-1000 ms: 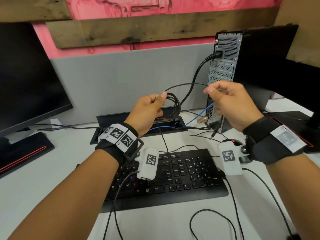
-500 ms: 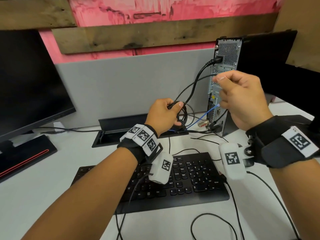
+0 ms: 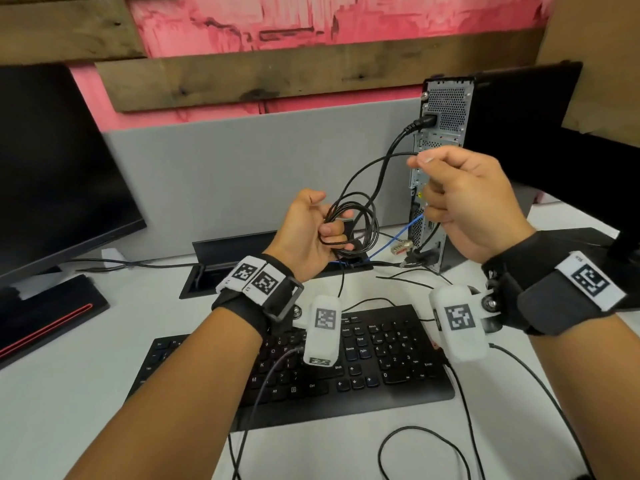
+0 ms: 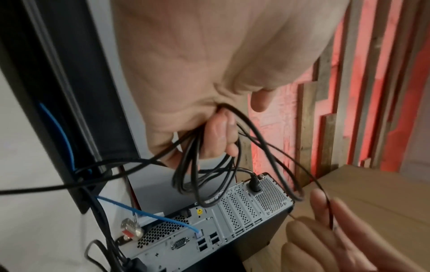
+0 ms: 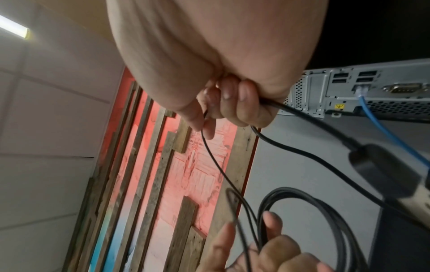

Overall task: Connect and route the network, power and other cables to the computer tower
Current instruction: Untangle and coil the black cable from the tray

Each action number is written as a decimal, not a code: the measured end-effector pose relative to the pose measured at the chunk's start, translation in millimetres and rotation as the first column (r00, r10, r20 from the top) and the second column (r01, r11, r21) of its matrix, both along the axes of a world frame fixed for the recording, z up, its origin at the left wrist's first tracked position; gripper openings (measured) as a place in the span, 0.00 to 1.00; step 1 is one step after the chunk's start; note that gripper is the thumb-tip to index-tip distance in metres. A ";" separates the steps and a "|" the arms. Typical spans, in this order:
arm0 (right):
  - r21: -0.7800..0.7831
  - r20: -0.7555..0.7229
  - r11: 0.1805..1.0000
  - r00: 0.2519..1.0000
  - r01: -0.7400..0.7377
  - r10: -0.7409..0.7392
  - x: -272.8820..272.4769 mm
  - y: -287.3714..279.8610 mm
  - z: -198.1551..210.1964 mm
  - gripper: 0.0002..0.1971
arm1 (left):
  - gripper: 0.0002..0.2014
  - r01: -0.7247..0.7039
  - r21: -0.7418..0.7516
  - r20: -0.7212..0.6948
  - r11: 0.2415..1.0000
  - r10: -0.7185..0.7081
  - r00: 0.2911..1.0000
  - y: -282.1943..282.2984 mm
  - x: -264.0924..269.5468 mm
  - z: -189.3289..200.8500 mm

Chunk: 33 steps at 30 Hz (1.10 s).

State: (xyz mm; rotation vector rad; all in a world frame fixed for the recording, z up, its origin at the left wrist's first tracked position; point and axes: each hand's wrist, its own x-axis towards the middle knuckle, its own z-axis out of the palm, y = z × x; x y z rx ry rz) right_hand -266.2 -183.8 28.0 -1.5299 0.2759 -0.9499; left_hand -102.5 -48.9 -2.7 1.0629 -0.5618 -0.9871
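The computer tower (image 3: 441,168) stands at the back right with its rear panel facing me. A black power cable (image 3: 398,140) is plugged in near its top, and a blue network cable (image 3: 407,228) lower down. My left hand (image 3: 330,228) grips a loose coil of thin black cable (image 3: 360,223), also seen as the coil (image 4: 209,176) in the left wrist view. One strand runs up to my right hand (image 3: 427,178), which pinches it in front of the panel. The right hand (image 5: 228,104) also grips a thicker cable; its black plug (image 5: 384,173) hangs below.
A black keyboard (image 3: 363,362) lies in front of me under both wrists. A black cable box (image 3: 221,265) is set in the desk before the grey partition (image 3: 242,174). Monitors stand left (image 3: 52,168) and right (image 3: 554,161). A small padlock (image 3: 400,245) hangs by the tower. Loose cables (image 3: 415,441) trail across the desk.
My right hand has risen along the tower's rear panel, drawing a strand out of the coil. The left hand has shifted right toward the tower, and the coil hangs looser.
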 end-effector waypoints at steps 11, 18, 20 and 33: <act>-0.078 -0.234 0.860 0.848 -0.504 0.475 -3.6 29.6 0.9 0.10 | 0.12 -0.274 0.010 0.038 0.962 0.273 0.961 -16.3 -6.2 -5.4; -0.326 -0.692 0.730 0.678 -0.601 0.249 -6.4 26.2 -5.6 0.08 | 0.12 -0.226 0.010 -0.384 0.974 0.212 0.899 2.6 9.8 7.2; -0.350 -0.754 0.728 0.639 -0.589 0.154 -10.7 19.6 -3.6 0.07 | 0.10 -0.218 0.075 -0.392 0.973 0.230 0.891 7.3 16.1 7.7; -0.325 -0.699 0.742 0.677 -0.587 0.230 -22.4 6.8 5.9 0.06 | 0.08 -0.168 0.241 -0.077 0.956 0.192 0.978 5.1 23.6 -10.6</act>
